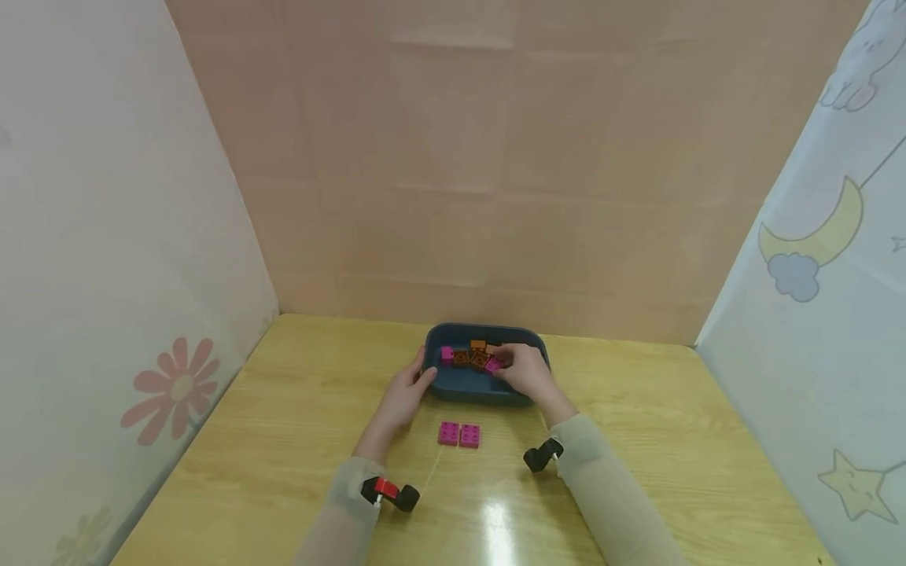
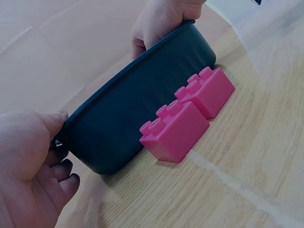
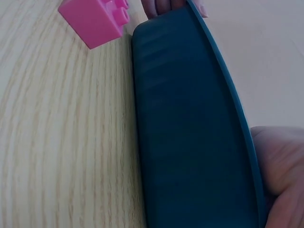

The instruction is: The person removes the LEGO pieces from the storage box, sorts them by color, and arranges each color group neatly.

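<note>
Against the back of the table stands a dark blue plastic bin (image 1: 463, 391) holding several loose toy building bricks. My left hand (image 1: 408, 393) grips its left end, the thumb over the rim and the other fingers curled below, as the left wrist view shows. My right hand (image 1: 525, 369) reaches over the right side into the bin, with thumb and fingertips pinching a pink brick (image 1: 493, 366). The bin wall hides these fingertips in both wrist views. In front of the bin, two pink bricks, a left one (image 1: 449, 433) and a right one (image 1: 470, 436), sit studs up, side by side.
Inside the bin lie orange bricks (image 1: 477, 345), brown bricks (image 1: 461, 358) and another pink brick (image 1: 447, 356). A brown paper backdrop (image 1: 453, 196) rises behind the wooden table (image 1: 637, 440), with pale printed sheets at left and right.
</note>
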Action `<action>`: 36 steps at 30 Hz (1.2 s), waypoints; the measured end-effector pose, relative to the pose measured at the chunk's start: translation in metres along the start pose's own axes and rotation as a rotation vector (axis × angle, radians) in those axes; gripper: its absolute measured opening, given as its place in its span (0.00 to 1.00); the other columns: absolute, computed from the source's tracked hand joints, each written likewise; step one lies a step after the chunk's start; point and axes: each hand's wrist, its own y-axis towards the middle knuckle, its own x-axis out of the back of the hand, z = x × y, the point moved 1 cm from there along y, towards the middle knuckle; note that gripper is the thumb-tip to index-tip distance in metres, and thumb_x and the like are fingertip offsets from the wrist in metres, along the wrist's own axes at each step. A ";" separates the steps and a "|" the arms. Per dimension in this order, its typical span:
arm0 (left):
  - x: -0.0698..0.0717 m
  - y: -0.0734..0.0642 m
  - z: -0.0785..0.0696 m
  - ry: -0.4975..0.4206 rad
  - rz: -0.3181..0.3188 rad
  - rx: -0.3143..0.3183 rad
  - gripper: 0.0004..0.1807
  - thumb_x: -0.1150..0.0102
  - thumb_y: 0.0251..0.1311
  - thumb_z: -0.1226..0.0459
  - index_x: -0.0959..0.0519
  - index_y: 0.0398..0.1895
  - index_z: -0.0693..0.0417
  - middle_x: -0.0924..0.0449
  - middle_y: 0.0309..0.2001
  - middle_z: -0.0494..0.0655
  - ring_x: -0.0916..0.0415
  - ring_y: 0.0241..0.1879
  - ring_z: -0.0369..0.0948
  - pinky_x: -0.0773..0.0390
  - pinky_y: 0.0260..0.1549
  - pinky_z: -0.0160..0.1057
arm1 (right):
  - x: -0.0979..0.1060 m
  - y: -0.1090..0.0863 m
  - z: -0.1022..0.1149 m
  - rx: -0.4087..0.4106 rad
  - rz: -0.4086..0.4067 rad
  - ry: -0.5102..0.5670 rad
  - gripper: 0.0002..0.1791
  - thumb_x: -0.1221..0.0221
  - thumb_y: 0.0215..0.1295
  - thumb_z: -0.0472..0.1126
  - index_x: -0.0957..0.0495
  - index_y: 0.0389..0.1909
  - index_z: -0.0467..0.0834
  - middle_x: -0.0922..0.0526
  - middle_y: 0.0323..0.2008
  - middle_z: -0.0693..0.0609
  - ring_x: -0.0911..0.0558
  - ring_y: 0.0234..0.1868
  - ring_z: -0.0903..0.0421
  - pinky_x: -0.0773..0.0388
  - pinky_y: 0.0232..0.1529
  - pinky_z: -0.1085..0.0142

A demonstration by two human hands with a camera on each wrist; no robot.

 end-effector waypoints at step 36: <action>0.004 0.007 0.002 0.023 -0.003 -0.016 0.37 0.50 0.85 0.53 0.48 0.87 0.56 0.48 0.85 0.52 0.48 0.82 0.54 0.44 0.80 0.54 | 0.010 0.006 0.000 0.090 -0.038 -0.021 0.18 0.26 0.65 0.38 0.11 0.54 0.36 0.09 0.48 0.43 0.11 0.47 0.47 0.13 0.51 0.49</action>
